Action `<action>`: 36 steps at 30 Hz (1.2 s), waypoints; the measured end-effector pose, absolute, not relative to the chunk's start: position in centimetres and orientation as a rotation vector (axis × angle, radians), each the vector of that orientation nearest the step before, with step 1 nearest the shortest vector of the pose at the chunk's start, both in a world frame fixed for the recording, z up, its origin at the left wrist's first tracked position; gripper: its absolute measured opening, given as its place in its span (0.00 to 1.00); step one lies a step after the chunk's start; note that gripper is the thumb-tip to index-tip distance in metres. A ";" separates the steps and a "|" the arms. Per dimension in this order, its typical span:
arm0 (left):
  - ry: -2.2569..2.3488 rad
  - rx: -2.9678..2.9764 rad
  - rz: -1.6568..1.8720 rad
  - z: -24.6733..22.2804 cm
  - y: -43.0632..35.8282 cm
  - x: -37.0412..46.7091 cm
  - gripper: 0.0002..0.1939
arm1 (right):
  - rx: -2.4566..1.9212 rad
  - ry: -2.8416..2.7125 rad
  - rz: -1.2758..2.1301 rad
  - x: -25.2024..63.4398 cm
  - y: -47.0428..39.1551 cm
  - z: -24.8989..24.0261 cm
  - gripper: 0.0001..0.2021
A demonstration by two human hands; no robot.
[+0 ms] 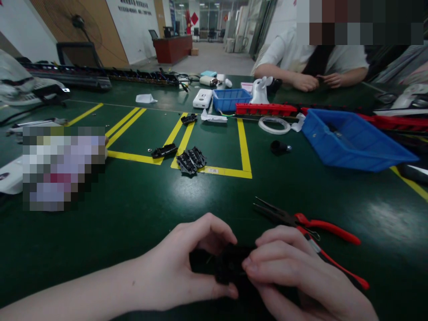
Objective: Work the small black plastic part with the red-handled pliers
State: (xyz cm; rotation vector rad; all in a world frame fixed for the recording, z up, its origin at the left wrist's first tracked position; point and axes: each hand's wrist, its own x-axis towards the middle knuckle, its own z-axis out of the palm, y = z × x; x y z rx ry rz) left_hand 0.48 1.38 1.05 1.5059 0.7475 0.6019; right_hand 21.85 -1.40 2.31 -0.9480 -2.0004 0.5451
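Note:
Low in the head view, my left hand curves its thumb and fingers around a small black plastic part. From the other side my right hand pinches at the same part with its fingertips. The part is dark and partly covered by the fingers, so its exact kind does not show. Beyond my right hand lie pliers with red handles and long thin jaws, pointing left. Further off on the green table are black moulded pieces, and another long black piece rests on the yellow tape.
A blue bin stands at the right, with a tape roll and a short black cylinder near it. A smaller blue basket sits further back. Across the table a person sits with both hands together.

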 end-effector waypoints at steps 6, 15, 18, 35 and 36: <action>0.762 1.464 0.559 1.5 1.7 0.7 0.21 | -0.924 -2.056 0.454 21.9 -1.2 2.5 0.10; 0.776 1.494 0.560 1.3 1.5 0.6 0.23 | -0.942 -2.060 0.451 21.5 -1.4 2.4 0.08; 0.780 1.505 0.554 1.5 1.6 0.7 0.23 | -0.939 -2.073 0.441 21.4 -1.3 2.6 0.08; 0.771 1.487 0.542 1.4 1.6 0.8 0.24 | -0.917 -2.095 0.394 21.6 -1.4 2.4 0.08; 0.771 1.485 0.543 1.4 1.6 0.8 0.24 | -0.920 -2.104 0.392 21.6 -1.5 2.4 0.08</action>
